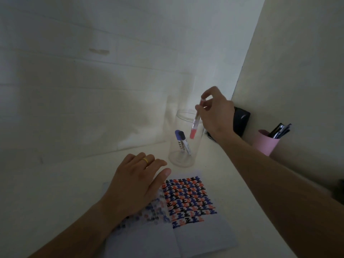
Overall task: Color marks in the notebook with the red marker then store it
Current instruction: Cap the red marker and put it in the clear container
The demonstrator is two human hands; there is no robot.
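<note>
Nearest me, I see the notebook [186, 220] lying open on the white table [55, 192], close to the near edge. Its right page carries a grid of red, blue and black marks, and the left page shows the same colours more faintly. My left hand [137, 185] lies flat across the top of the left page, fingers loosely spread, a gold ring [146, 160] on one finger, gripping nothing.

Just beyond the notebook stands a clear jar [183, 140], upright, with a blue-capped marker [178, 140] and a dark-capped marker [185, 143] leaning inside it. My right hand [216, 112] hovers over the jar's rim, pinching the red marker [196, 120] by its tail end between thumb and fingertips. The marker hangs cap down, its red cap already below the rim inside the jar.

Farther right, a pink cup [265, 142] of pens stands against the side wall, with a black object [241, 121] behind my wrist.
</note>
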